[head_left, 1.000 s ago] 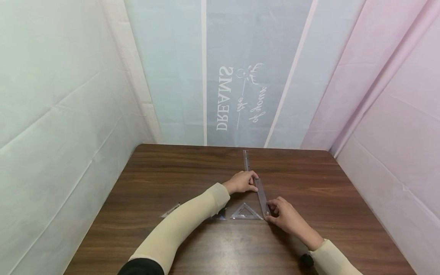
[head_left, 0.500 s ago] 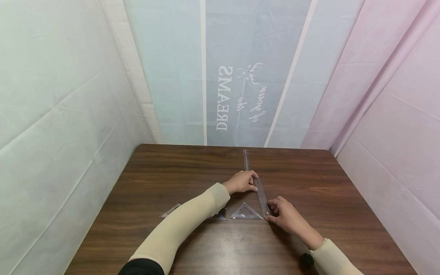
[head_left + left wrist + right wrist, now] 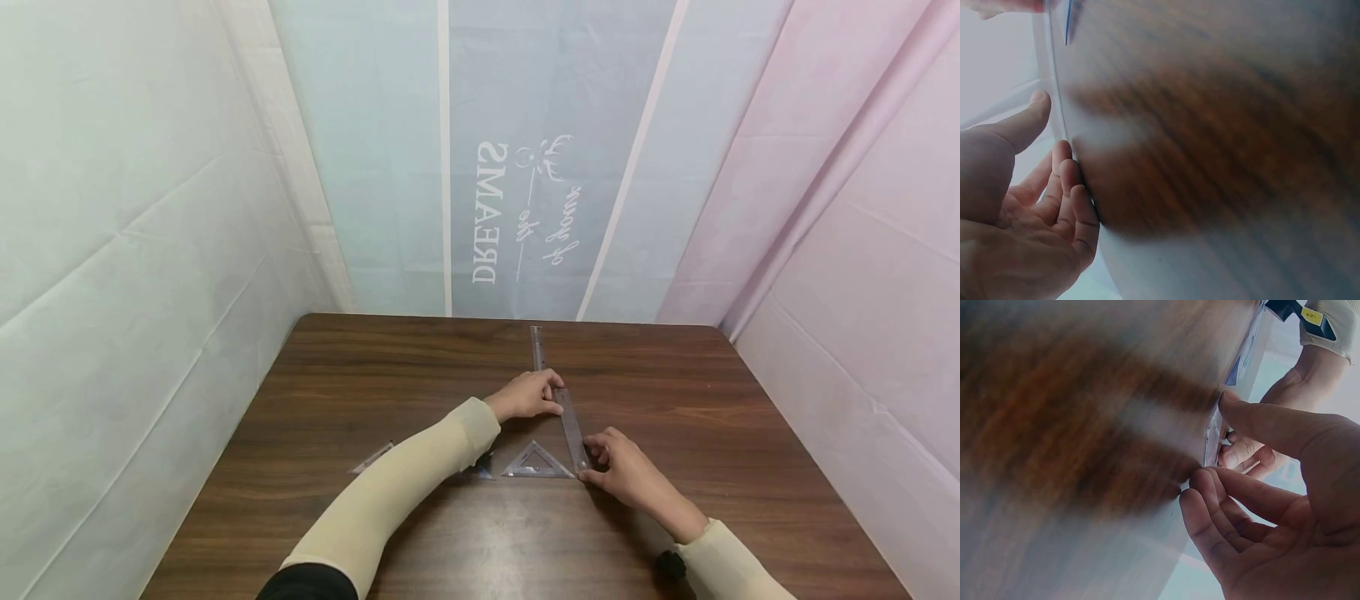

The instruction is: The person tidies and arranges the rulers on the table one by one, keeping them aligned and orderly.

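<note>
Table (image 3: 360, 392): dark brown wood-grain top, smooth, square-cornered, set inside a booth of cloth walls.
Ruler (image 3: 572, 429): a long, thin, clear plastic strip with printed marks. It lies flat on the table, running from the middle away toward the far edge, a little slanted.
Left hand (image 3: 527, 397): rests on the ruler near its middle. Fingers are bent over the strip and fingertips press its edge; the left wrist view shows the fingers (image 3: 1069, 187) against the clear edge, thumb held apart.
Right hand (image 3: 626, 472): at the ruler's near end. Thumb and fingertips pinch the strip from the right; the right wrist view shows the fingers (image 3: 1222, 500) curled at the clear edge, thumb above.
Hands together: apart from each other, both on the same ruler, one at each part.
Triangle (image 3: 536, 463): a small clear plastic set square with a cut-out centre. It lies flat just left of the ruler's near end, between the two forearms.
Second triangle (image 3: 371, 458): another clear plastic piece, lying flat well to the left, partly hidden by the left sleeve.
Sleeves (image 3: 397, 492): beige, snug, smooth fabric on both forearms.
Walls (image 3: 487, 208): thin creased fabric, pale green left, grey-blue behind with white lettering, pink right.
</note>
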Demonstrator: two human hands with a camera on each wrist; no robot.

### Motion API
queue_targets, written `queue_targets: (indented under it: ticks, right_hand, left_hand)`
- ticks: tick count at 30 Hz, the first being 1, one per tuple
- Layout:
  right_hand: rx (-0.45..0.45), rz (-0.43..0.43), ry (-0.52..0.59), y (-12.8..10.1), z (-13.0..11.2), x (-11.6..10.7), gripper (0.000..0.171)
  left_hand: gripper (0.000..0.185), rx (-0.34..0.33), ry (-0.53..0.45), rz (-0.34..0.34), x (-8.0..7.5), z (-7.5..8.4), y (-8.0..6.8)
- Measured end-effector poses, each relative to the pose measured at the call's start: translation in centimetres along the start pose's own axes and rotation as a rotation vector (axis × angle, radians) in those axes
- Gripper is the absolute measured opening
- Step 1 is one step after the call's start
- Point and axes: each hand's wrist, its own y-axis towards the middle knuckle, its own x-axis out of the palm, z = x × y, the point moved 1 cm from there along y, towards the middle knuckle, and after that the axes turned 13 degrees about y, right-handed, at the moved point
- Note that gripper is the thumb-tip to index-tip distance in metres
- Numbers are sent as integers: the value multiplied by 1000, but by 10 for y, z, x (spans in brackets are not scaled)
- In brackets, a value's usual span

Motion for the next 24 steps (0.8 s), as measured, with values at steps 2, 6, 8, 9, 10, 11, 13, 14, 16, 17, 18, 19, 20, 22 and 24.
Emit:
queue_targets:
  ticks: [2, 6, 8, 9, 10, 11, 13, 14, 16, 17, 18, 19, 20, 22, 24]
  right_hand:
    - [3, -3, 2, 1, 1, 0, 51]
    - [-2, -15, 26, 2, 1, -1, 51]
    - [-8, -17, 41, 4, 1, -2, 50]
    - [-10, -17, 47, 4, 0, -3, 50]
    - [-15, -15, 49, 5, 0, -4, 50]
    - [-19, -9, 45, 7, 0, -4, 49]
    - [-25, 7, 35, 9, 0, -6, 49]
    - [-28, 17, 32, 11, 0, -7, 49]
    - [-39, 37, 19, 15, -1, -8, 48]
    - [-44, 43, 16, 18, -1, -9, 48]
    - [-49, 50, 18, 20, -2, -9, 47]
    - [-57, 54, 18, 23, -2, -10, 47]
    - [-59, 58, 20, 26, -2, -10, 47]
    - [-64, 64, 25, 32, -4, -10, 47]
    - [-62, 67, 35, 39, -5, -10, 47]
  left_hand:
    - [46, 8, -24, -3, 0, -1, 0]
    - [44, 32, -60, 1, 1, -3, 0]
    - [43, 43, -88, 8, 0, -4, 0]
    - [41, 48, -98, 13, 0, -5, 0]
    - [40, 51, -107, 18, 0, -6, 0]
    - [39, 54, -119, 25, -1, -7, 0]
    - [37, 55, -137, 31, -2, -10, -1]
    - [36, 54, -136, 36, -3, -13, 0]
    - [36, 50, -145, 39, -5, -16, 0]
    - [36, 49, -148, 44, -7, -19, 0]
    - [36, 48, -147, 49, -8, -21, 1]
    - [36, 48, -147, 56, -10, -23, 1]
    - [36, 50, -147, 63, -11, -25, 1]
    - [36, 55, -143, 80, -14, -29, 2]
    - [36, 55, -143, 91, -17, -32, 2]
